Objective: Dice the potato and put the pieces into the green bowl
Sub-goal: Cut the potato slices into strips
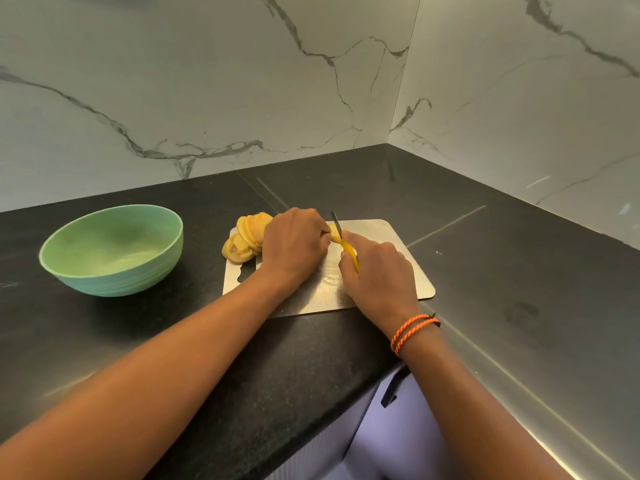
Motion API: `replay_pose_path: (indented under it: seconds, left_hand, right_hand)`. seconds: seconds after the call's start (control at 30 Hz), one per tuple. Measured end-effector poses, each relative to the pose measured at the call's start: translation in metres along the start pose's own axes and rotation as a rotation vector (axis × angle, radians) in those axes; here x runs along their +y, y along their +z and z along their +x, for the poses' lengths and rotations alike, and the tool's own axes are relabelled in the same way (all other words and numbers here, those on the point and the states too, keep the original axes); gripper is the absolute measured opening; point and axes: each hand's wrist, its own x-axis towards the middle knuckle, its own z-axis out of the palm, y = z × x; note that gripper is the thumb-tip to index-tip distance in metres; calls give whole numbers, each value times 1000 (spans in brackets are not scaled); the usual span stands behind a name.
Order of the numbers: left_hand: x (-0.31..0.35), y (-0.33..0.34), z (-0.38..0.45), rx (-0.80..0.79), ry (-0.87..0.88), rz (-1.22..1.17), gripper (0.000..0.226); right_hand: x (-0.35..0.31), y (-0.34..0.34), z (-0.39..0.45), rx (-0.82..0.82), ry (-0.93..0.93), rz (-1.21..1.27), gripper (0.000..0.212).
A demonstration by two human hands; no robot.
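Mostly, the potato piece (335, 233) being cut was hidden: only a small yellow end showed on the cutting board (398, 268), between the two hands, and how much of it lay under the left hand (294, 244) could not be told. That hand was curled knuckles-up over the piece, its fingertips tucked out of sight against it. The right hand (375, 271) gripped the yellow handle of a small knife (343, 237), fingers wrapped round so that most of the handle was covered; the dark blade stuck out past the knuckles and crossed the visible end of the potato, though whether its edge had reached the board was hard to make out. A fan of potato slices (246, 237) lay at the board's far left corner, partly overhanging the edge and partly masked by the left hand. The green bowl (114, 251) stood well to the left of the board, and its inside looked bare of pieces. An orange cord bracelet (412, 332) circled the right wrist.

The metal board rested on a dark speckled countertop (485, 271) running into a corner, backed by white marble-patterned walls (207, 81) with grey veins. Below the counter's front edge a pale cabinet front (381, 441) with a dark handle was cut off by the frame.
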Motion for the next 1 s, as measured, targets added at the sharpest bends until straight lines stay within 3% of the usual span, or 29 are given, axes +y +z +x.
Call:
replay_pose_path:
  seconds: [0.7,1.0]
  left_hand:
    - [2,0,3,25,21,45,19]
    - [3,-4,1,51,70,83,18]
  right_hand:
    - [-2,0,7,-128,-4,-111,35]
    - [-8,-16,-41,-121,25,-103,41]
